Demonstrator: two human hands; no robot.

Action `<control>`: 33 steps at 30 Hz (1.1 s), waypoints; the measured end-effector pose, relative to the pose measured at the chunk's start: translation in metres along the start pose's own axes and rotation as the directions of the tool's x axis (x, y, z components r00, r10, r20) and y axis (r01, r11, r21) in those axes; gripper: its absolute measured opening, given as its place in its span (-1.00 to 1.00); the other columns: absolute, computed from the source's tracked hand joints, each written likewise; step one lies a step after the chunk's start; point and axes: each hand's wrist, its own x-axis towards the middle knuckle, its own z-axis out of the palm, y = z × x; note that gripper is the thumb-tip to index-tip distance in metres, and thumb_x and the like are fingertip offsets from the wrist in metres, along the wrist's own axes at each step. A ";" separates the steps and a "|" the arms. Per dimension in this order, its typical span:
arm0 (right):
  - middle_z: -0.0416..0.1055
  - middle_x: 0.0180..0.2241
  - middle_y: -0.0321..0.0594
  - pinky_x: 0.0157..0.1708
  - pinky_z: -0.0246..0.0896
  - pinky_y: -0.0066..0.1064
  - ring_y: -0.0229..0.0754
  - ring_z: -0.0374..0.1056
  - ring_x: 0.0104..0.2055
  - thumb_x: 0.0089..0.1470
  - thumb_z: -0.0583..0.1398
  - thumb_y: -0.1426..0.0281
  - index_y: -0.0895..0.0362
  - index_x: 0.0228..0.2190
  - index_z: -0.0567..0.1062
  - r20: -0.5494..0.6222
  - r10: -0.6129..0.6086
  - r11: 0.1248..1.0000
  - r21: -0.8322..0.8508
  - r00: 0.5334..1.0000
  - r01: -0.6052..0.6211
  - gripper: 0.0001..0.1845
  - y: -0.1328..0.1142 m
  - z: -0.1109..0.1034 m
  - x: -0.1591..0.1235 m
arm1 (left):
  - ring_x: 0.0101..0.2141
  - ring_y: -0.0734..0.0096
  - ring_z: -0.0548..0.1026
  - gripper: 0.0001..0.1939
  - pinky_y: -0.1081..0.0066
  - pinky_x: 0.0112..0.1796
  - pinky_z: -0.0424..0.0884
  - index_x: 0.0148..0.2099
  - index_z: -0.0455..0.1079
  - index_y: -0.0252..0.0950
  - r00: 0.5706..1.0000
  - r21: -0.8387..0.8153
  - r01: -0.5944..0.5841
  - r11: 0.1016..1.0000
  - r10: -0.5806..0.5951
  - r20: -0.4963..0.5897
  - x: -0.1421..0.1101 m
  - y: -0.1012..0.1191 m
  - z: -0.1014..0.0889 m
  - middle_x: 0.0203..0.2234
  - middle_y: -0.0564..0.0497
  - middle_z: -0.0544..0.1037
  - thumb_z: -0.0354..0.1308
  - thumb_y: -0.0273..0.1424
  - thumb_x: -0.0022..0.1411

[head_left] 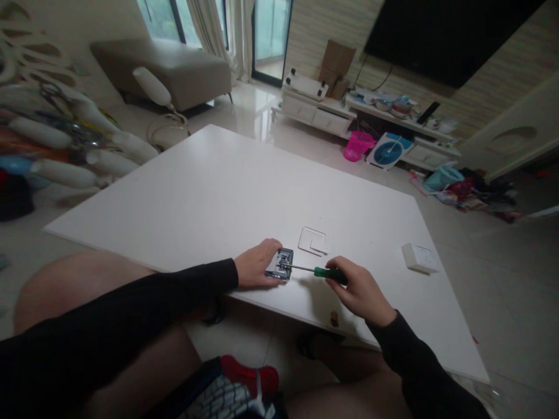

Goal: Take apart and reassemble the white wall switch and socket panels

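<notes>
My left hand [258, 265] is closed around the left side of a small square wall switch [286, 258], whose dark mechanism faces up near the table's front edge. In my right hand [358, 285] is a screwdriver [322, 272] with a green handle. Its metal shaft points left, and the tip reaches the middle of the switch. Just beyond, a thin white square frame [312, 240] lies flat with a smaller white piece inside its outline. A small orange and black item [334, 318] sits at the front edge, too small to name.
The white table [227, 180] spreads out ahead. A white box [419, 258] stands near its right edge. On the floor beyond are a pink basket [358, 145], a blue and white fan [388, 151] and a teal basket [443, 178]. A bench [174, 67] stands at the back left.
</notes>
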 end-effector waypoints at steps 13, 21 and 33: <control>0.47 -0.12 -0.10 -0.12 0.25 -0.30 -0.04 0.42 -0.06 0.25 0.14 0.49 0.11 -0.06 0.51 -0.006 0.103 0.966 -0.239 0.995 -0.102 -0.75 0.028 0.018 0.014 | 0.12 -0.05 0.37 -0.30 -0.06 0.14 0.33 0.20 0.15 -0.24 0.996 0.024 -0.037 0.999 0.039 -0.074 -0.002 -0.002 0.003 0.10 -0.24 0.38 0.36 -0.09 0.18; 0.50 -0.16 -0.12 -0.12 0.20 -0.34 -0.05 0.40 -0.06 0.22 0.19 0.50 0.10 -0.11 0.51 0.068 0.111 0.950 -0.301 0.991 -0.086 -0.80 0.024 0.024 0.018 | 0.09 0.00 0.40 -0.44 -0.02 0.14 0.24 0.16 0.22 -0.25 0.998 0.079 -0.064 0.995 0.066 -0.012 -0.002 0.001 0.000 0.03 -0.20 0.47 0.28 -0.10 0.27; 0.54 -0.20 -0.12 -0.15 0.18 -0.31 -0.04 0.39 -0.10 0.21 0.26 0.39 0.10 -0.20 0.54 0.140 0.129 0.942 -0.327 0.982 -0.077 -0.89 0.023 0.028 0.022 | 0.01 0.09 0.47 -0.62 0.05 0.09 0.29 0.12 0.31 -0.25 0.983 0.115 -0.180 0.977 0.181 0.004 0.002 0.007 -0.007 -0.02 -0.18 0.52 0.22 -0.17 0.39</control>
